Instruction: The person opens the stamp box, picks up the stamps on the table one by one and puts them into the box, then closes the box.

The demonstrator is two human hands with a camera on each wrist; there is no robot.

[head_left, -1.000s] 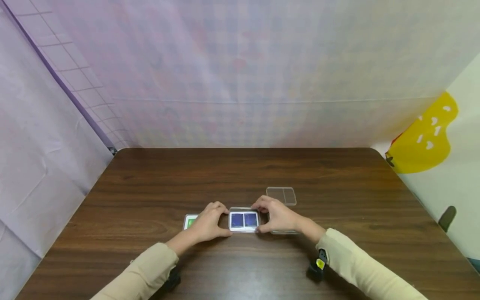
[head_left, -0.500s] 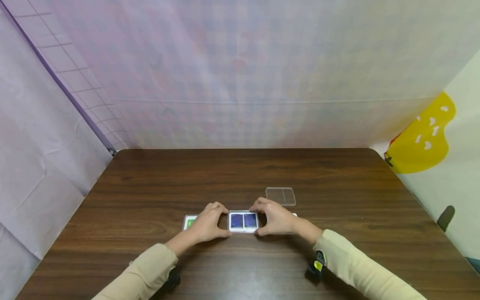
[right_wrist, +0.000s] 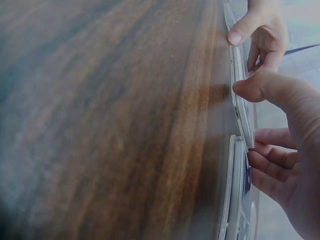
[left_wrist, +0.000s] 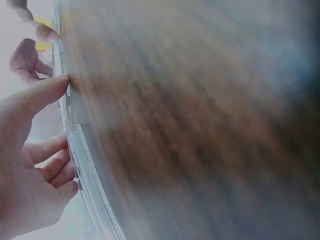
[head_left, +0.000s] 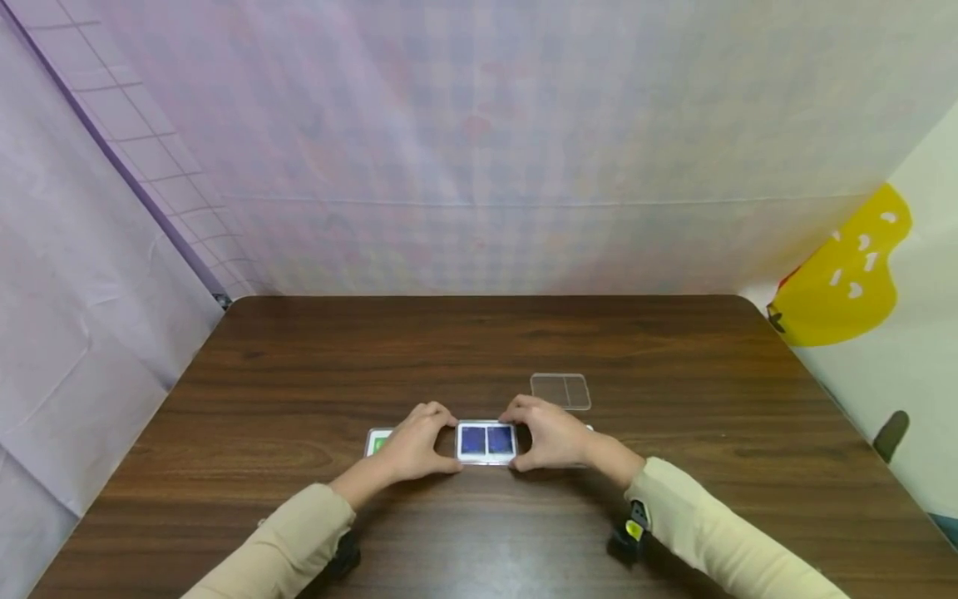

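A flat clear plastic case [head_left: 486, 443] with two dark blue pictures on white lies on the table between both hands. My left hand [head_left: 410, 445] pinches its left side, thumb on the near edge and fingers at the far corner. On the opposite side, my right hand [head_left: 554, 437] holds it the same way. Partly covered by the left hand is a second case [head_left: 377, 441] with a green picture. Beneath the right hand lies a third case [right_wrist: 232, 195], mostly hidden in the head view. In both wrist views the thumbs touch the middle case's near edge.
A clear lid [head_left: 561, 391] with a dividing line lies on the brown wooden table [head_left: 479, 349] behind the right hand. Patterned cloth [head_left: 479, 166] hangs behind the table's far edge, and pale cloth [head_left: 90, 358] hangs at the left.
The clear cover on the middle case, offset toward the far side a second ago, now sits level with the case. The right hand has shifted slightly left; the left hand stays put.
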